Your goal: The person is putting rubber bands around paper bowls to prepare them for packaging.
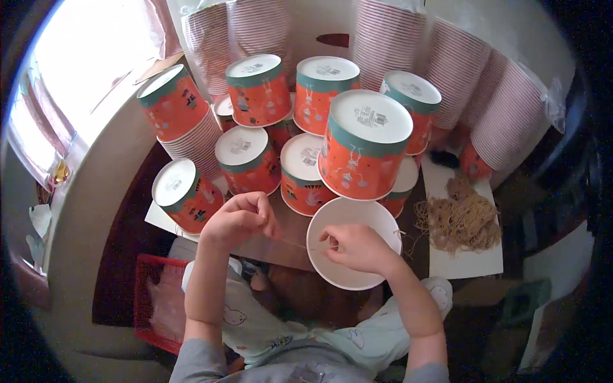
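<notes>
My left hand (241,220) is closed, its fingers curled and pinched at the near edge of the table. A thin pale string (295,243) stretches from it toward my right hand (359,246), whose thumb and fingertips are pinched together. My right hand is over the mouth of a white-lined paper bucket (329,273) that faces up toward me. Just beyond stands an orange and green paper bucket (363,163), upside down with its white base up. Another upside-down bucket (191,198) is left of my left hand. The exact grip on the string is partly hidden by my fingers.
Several more upturned orange buckets (248,167) stand stacked behind. Tall nested stacks of paper buckets (386,45), some in clear plastic, line the back. A heap of tan twine (465,220) lies on a white board (479,263) at right. A red basket (145,300) sits lower left.
</notes>
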`<state>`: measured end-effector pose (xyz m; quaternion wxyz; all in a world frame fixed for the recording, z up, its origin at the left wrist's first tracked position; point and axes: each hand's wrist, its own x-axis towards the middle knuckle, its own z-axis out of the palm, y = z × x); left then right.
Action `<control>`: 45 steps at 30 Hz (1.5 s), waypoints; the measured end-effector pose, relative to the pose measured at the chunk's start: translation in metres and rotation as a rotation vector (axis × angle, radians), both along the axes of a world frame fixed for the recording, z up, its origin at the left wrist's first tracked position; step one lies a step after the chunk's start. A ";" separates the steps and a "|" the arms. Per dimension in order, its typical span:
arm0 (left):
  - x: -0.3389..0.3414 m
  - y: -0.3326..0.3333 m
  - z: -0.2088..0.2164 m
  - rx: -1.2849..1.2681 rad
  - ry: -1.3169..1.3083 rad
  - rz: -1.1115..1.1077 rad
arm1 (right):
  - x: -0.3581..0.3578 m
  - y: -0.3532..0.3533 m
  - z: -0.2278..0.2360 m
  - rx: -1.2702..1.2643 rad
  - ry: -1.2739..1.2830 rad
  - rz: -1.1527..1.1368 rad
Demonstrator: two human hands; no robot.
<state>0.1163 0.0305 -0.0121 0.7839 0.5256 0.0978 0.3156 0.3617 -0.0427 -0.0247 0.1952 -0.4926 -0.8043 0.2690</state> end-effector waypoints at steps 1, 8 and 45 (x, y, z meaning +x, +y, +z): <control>0.001 0.002 0.000 -0.052 -0.029 0.003 | 0.000 0.000 -0.002 0.010 -0.001 0.005; 0.004 0.000 0.000 -0.135 -0.163 0.183 | 0.001 -0.001 0.011 0.018 0.028 0.040; 0.064 -0.031 -0.004 0.421 0.735 0.333 | 0.001 0.000 0.023 -0.368 0.932 -0.264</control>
